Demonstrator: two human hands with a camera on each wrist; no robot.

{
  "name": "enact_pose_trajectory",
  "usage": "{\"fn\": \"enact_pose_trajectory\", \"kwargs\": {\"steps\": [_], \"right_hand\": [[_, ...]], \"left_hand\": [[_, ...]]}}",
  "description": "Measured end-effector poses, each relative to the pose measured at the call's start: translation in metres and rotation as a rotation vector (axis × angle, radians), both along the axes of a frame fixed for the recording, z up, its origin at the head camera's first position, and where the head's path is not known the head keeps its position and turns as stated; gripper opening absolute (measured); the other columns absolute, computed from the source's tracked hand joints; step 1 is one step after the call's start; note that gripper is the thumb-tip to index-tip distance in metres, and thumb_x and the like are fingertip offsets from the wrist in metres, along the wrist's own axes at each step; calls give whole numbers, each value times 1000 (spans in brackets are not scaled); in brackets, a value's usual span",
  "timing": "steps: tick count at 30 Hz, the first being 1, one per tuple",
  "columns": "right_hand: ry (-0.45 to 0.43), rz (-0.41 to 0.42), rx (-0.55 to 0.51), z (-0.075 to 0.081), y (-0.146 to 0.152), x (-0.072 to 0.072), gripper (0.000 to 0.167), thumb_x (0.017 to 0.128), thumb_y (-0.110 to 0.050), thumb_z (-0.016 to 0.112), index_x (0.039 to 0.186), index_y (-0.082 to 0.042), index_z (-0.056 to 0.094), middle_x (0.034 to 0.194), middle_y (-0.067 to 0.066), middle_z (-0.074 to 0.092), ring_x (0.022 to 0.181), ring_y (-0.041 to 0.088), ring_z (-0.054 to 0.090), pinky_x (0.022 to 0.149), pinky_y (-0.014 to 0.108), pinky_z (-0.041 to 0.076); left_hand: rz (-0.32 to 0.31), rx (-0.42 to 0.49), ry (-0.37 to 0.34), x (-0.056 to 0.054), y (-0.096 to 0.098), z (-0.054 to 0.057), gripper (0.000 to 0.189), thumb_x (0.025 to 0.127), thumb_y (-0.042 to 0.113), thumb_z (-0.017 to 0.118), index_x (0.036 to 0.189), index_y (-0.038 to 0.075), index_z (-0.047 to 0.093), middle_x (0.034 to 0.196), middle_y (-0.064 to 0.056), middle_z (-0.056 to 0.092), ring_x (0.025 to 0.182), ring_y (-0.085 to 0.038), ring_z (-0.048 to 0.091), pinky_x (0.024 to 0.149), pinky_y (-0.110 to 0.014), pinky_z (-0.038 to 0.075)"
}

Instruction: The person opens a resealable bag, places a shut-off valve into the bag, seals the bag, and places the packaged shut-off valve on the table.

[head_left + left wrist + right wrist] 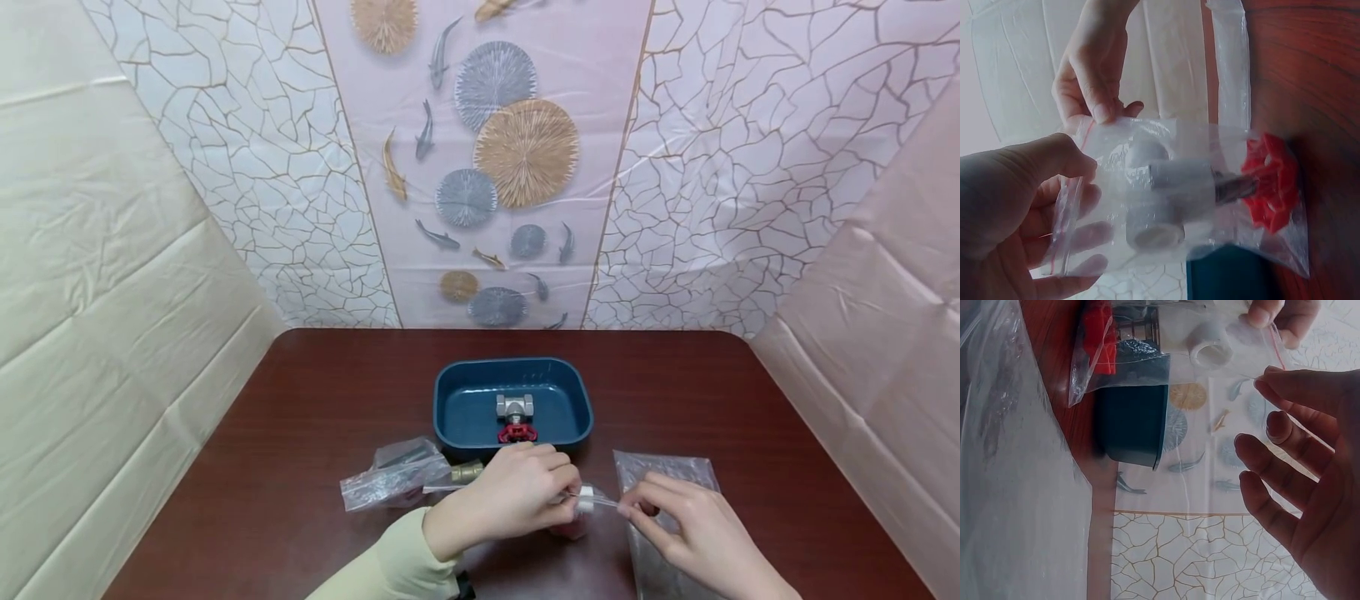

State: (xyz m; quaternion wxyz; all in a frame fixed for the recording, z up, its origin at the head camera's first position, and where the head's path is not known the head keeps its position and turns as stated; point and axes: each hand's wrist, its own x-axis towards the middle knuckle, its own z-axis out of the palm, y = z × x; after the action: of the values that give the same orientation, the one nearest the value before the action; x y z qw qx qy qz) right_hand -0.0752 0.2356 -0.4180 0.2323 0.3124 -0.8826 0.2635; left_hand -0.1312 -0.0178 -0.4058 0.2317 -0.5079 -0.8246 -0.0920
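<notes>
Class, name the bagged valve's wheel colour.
The wheel is red, clearest in the left wrist view.

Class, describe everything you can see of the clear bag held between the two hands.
The bag is clear, thin, plastic-looking and slightly creased, with a red line along its top. Through it show a pale valve body, a darker stem and a red handwheel. It hangs wheel end down over the tabletop, nearer the person than the blue tray. The left hand pinches its top edge; the right hand pinches a top corner. Whether it is sealed cannot be told.
</notes>
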Motion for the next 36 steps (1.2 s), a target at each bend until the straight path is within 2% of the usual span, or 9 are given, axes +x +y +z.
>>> {"fn": "enact_pose_trajectory", "kwargs": {"steps": [5,10,15,19,26,33,36], "right_hand": [[27,-3,9,1,2,-1,42,77,-11,85,91,-44,63,82,-31,52,69,-12,48,56,11,36],[24,-3,10,1,2,0,42,77,-11,86,91,-44,64,82,-31,53,69,-12,49,56,11,36],[36,-17,26,2,4,0,43,75,-10,86,91,-43,64,81,-31,52,68,-12,47,55,11,34],[8,-42,33,2,6,2,43,76,-10,86,90,-44,63,80,-31,50,66,-12,45,54,11,32],[69,-16,15,0,6,-3,42,74,-9,86,90,-42,64,81,-30,51,68,-11,46,54,10,33],[-3,-43,26,1,5,-2,43,77,-11,85,90,-45,63,80,-31,49,66,-10,44,52,9,30],[-4,-47,31,1,4,-2,43,77,-11,85,90,-45,63,79,-31,48,66,-9,44,53,10,30]], "left_hand": [[16,20,-5,2,-13,1,6,84,25,73,84,26,67,81,15,60,78,-3,57,69,-20,46],[21,51,-17,4,-26,1,6,83,23,74,85,25,68,82,14,61,77,-3,56,66,-19,43],[39,83,18,3,-38,-1,7,83,22,74,82,24,67,80,14,61,74,-2,56,61,-16,38],[41,100,41,2,-46,-1,8,83,21,74,82,24,67,80,14,61,73,-2,57,61,-16,37],[49,87,23,1,-51,-1,7,84,20,74,82,24,68,80,14,61,72,-3,56,60,-17,38],[53,63,-9,3,-52,0,8,84,20,74,83,24,67,81,14,61,73,-4,57,61,-20,40],[56,54,-27,3,-52,0,7,85,20,74,84,24,68,82,14,62,73,-4,57,61,-21,41]]}}
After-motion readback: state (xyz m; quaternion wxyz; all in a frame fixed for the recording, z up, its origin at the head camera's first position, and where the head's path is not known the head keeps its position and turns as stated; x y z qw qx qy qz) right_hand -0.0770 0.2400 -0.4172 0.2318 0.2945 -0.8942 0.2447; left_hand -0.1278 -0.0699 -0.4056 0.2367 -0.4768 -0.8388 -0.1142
